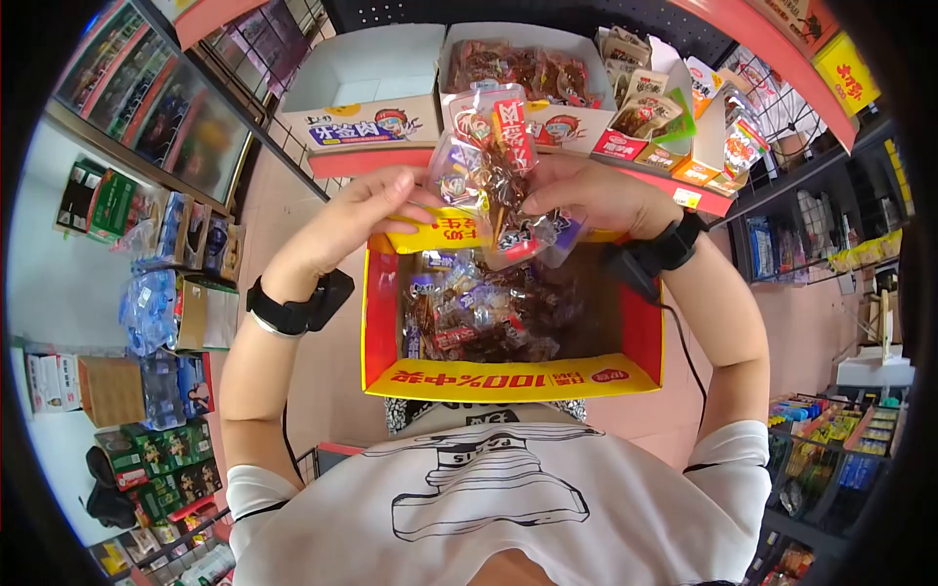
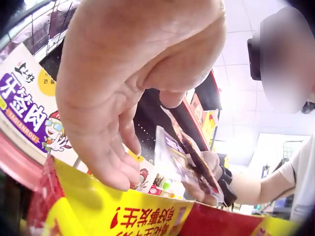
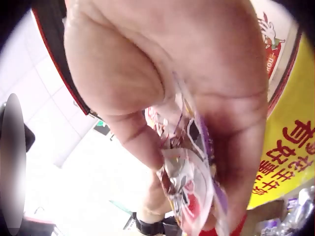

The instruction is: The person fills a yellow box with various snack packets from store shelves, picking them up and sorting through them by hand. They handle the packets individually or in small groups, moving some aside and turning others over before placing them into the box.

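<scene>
My right hand pinches several clear snack packets between thumb and fingers, above the far side of a yellow and red carton. The packets have red and purple labels and brown meat inside. My left hand is left of them, thumb out and fingers loosely bent. In the left wrist view its fingertips hang just over the carton's yellow flap, with a gap to the packets. More small packets lie inside the carton.
On the shelf beyond stand a white display box, a box holding brown snack packets and smaller boxes of snacks. Stocked shelves line the right. Bottles and cartons are at the left.
</scene>
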Available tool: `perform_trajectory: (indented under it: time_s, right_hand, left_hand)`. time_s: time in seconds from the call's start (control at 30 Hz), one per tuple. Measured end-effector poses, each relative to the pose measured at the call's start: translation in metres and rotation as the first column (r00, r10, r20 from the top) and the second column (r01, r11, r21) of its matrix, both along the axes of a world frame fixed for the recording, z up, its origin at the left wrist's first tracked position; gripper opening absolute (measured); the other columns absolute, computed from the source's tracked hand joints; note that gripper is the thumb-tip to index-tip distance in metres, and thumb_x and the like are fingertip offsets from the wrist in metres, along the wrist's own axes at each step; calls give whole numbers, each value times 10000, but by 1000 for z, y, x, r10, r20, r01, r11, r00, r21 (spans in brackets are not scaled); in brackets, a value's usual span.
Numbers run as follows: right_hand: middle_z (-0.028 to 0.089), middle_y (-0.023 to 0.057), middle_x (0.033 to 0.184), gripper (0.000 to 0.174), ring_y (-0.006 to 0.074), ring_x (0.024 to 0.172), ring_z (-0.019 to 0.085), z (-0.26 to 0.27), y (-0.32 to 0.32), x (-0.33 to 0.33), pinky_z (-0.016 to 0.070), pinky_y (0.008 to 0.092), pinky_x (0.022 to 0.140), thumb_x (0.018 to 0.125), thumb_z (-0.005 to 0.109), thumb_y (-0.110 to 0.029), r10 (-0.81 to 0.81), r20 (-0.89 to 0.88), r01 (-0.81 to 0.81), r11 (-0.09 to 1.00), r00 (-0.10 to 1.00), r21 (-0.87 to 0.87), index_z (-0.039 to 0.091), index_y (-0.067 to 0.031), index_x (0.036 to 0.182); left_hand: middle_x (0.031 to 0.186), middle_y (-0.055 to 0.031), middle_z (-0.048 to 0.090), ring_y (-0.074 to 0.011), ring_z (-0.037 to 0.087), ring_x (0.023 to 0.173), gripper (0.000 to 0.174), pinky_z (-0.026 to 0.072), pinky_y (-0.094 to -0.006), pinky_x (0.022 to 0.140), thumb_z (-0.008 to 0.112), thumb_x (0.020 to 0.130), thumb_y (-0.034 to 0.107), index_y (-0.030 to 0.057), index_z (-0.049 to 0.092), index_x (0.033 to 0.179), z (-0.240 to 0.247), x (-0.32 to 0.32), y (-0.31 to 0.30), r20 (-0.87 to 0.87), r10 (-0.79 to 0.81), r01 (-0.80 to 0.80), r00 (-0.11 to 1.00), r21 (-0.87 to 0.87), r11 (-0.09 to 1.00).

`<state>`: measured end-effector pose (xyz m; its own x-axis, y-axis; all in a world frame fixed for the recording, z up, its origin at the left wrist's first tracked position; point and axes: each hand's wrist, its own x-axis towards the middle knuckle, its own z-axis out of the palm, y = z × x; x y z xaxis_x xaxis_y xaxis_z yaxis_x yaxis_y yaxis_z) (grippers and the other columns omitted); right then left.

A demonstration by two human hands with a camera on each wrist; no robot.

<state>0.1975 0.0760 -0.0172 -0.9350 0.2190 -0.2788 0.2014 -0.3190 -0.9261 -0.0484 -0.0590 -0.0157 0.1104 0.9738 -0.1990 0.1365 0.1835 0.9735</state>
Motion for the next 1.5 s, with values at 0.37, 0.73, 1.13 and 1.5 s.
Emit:
perform_trajectory:
  time_s: [0.37,0.73,1.13,1.5]
  right_hand:
    - [604,81,1031,323,141,917,586,4,-25,-30,452,273,823,830,559,-76,-224,-305,274,952,926,133,505,-4,1140]
    - [636,97,885,256,121,820,611,3,-4,-26,497,233,706,837,611,-94,-448,-319,531,808,835,254,514,11,1050]
    - [615,206,880,366,222,696,649,13,105,-57,545,301,550,834,582,-86,-671,-156,634,561,725,532,442,101,1115]
    - [557,198,977,275,354,987,525,17,46,-28,419,424,863,715,639,-102,-323,-396,387,-94,860,917,575,1,961]
  left_hand:
    - [920,8,626,-52,609,788,134,510,-178,651,583,878,130,77,561,999,0,27,15,381,273,-292,883,-7,956]
    - [898,1,633,-79,624,727,119,512,-194,629,573,889,151,91,555,991,-6,21,20,399,323,-381,858,72,922]
    - [859,12,579,-66,552,714,215,487,-216,635,555,898,165,75,500,1085,15,-76,50,378,588,-687,715,225,691]
    - [980,-107,570,-125,563,670,418,467,-247,543,463,881,9,80,355,1278,43,-128,137,-145,743,-586,654,524,618]
